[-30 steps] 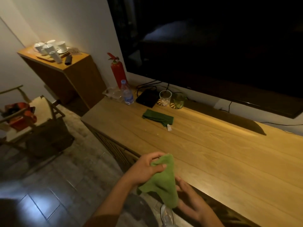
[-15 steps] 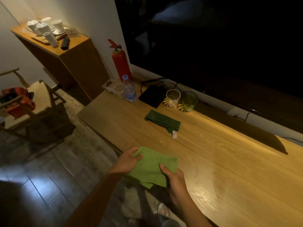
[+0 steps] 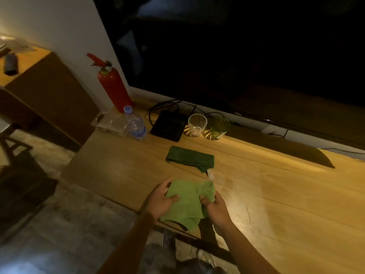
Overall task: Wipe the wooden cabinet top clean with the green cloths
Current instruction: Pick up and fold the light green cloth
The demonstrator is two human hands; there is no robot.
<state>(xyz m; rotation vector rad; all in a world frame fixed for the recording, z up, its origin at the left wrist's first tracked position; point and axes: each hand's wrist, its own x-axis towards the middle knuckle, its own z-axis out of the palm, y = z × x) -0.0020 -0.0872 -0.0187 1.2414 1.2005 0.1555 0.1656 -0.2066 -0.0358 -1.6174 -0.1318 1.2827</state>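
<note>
A light green cloth [image 3: 187,202] is spread between both hands over the front edge of the wooden cabinet top [image 3: 266,194]. My left hand [image 3: 160,200] grips its left side, thumb on top. My right hand [image 3: 215,208] pinches its right side. A darker green cloth [image 3: 189,159] lies folded on the cabinet top just beyond, with a white tag at its near right corner.
At the back of the cabinet top stand a water bottle [image 3: 136,125], a clear tray [image 3: 110,123], a black box [image 3: 168,125] with cables, a clear glass [image 3: 197,124] and a green glass [image 3: 219,127]. A red fire extinguisher [image 3: 112,86] and a large TV [image 3: 237,56] are behind.
The hands have brought the light green cloth forward, from in front of the cabinet edge to over it, and opened it flatter. The view has moved closer to the cabinet.
</note>
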